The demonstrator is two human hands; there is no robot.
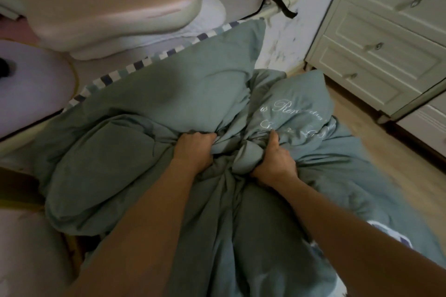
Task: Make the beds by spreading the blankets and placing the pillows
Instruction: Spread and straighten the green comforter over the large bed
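- Head camera view, looking down: a green blanket lies bunched across the bed and spills over its edge toward the wooden floor.
- Left hand: grip closed tight, fingers buried in a gathered fold of blanket.
- Right hand: grip closed on a neighbouring fold, just beside cursive embroidery.
- Beige pillow rests at the bed's head, well apart from both hands.
- White drawers stand at right.

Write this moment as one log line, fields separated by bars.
step: spreading blanket | left hand: grips blanket | right hand: grips blanket | blanket: bunched | pillow: on bed
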